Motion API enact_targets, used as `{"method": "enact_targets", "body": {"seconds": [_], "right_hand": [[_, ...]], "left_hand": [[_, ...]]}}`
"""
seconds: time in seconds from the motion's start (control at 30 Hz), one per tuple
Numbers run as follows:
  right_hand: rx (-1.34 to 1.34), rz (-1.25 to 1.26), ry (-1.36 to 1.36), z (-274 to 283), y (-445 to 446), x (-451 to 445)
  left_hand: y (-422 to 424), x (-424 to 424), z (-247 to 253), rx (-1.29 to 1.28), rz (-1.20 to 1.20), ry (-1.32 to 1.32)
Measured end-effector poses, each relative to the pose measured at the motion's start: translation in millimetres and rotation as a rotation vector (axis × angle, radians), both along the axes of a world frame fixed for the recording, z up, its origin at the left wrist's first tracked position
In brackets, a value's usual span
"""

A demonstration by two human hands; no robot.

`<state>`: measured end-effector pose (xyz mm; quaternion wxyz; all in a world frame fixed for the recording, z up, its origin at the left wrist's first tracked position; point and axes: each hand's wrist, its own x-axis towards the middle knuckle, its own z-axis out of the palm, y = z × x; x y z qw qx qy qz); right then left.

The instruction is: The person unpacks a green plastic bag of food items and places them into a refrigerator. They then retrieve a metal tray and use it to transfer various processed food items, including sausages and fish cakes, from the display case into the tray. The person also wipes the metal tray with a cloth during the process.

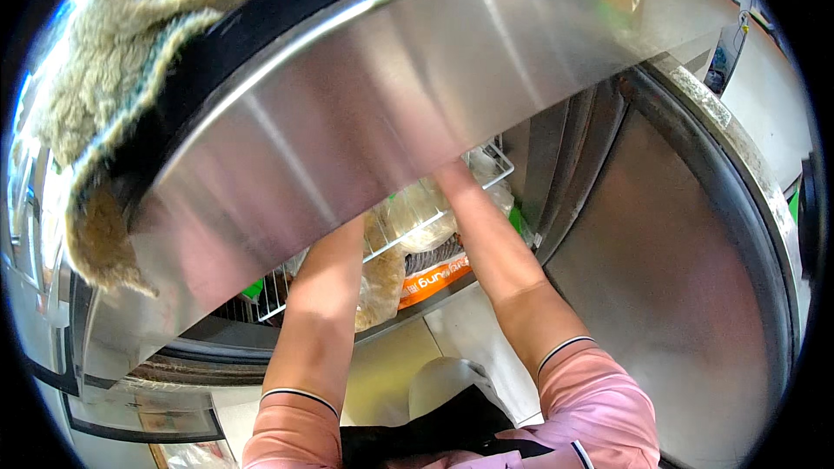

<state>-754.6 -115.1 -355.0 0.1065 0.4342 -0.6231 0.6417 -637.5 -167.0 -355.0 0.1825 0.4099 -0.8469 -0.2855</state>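
Note:
Both my hands are out of view, hidden under the stainless-steel counter front (365, 98). My two bare forearms reach beneath it into an open under-counter cabinet, which looks like a refrigerator. Between the forearms runs a white wire shelf (405, 236). Transparent plastic bags (427, 208) with pale contents rest on it. Below the shelf lies a bag with yellowish-brown contents (379, 286), beside an orange-and-white package (435, 283) that bears writing. What my hands touch cannot be seen.
To the right the steel cabinet door (664, 273) stands open, with a dark rubber gasket (736, 228) around it. A shaggy beige cloth (98, 91) hangs over the counter edge at upper left. Light floor tiles (384, 378) show below the cabinet.

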Motion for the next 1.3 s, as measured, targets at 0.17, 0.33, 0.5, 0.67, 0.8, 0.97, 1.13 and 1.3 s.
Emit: {"method": "enact_targets", "body": {"seconds": [0.17, 0.33, 0.5, 0.67, 0.8, 0.97, 1.13, 1.3], "right_hand": [[0.034, -0.234, 0.284, 17.8, 47.7, -8.1], [0.009, 0.027, 0.617, 31.3, 43.6, 62.9], [0.219, 0.105, 0.817, 2.8, 26.0, 76.4], [0.192, 0.143, 0.825, 15.1, 29.6, 85.7], [0.22, 0.099, 0.855, 20.5, 32.6, 61.5], [0.2, 0.126, 0.86, 30.4, 25.4, 60.1], [0.201, 0.109, 0.867, 47.2, 32.0, 29.4], [0.183, 0.171, 0.816, 48.6, 33.9, 32.9]], "left_hand": [[5.6, 4.7, 7.3, -0.084, -0.049, -0.053], [19.5, 11.6, 11.5, -0.109, -0.09, -0.03], [78.2, 32.6, 1.6, 0.012, -0.224, 0.093], [60.7, 86.1, -66.4, 0.298, -0.253, 0.057], [120.3, 90.8, 7.2, -0.205, -0.235, -0.229], [136.0, 172.7, -9.7, -0.383, -0.283, 0.019], [165.3, 245.3, 2.3, -0.378, -0.284, 0.035], [188.7, 308.9, -2.5, -0.419, -0.222, 0.03]]}}
